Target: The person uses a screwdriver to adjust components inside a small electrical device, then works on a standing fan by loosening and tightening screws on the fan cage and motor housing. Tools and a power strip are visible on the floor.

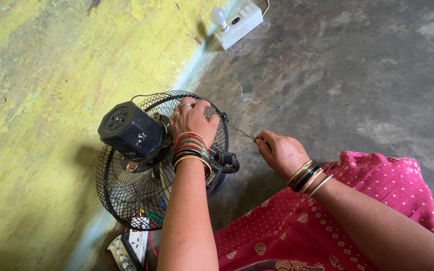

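**Both hands on a small fan**

We see a black round wire-cage fan (141, 190) lying on the grey concrete floor (357, 75), beside a yellow painted wall (51, 75). The left hand (193, 118) grips the cage rim, next to the black plastic motor housing (131, 131). The right hand (280, 153) is closed, pinching a thin metal tool (241, 132) whose tip reaches the rim. A white switch box with a bulb (237, 20) stands well apart.

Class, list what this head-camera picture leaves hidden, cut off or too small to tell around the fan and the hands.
- Fan blades: head view, hidden behind the grille and motor housing.
- Left hand fingertips: curled over the grille rim.
- Thin tool in the right hand: too thin to identify.
- White box at the bottom: cut off by the edge.
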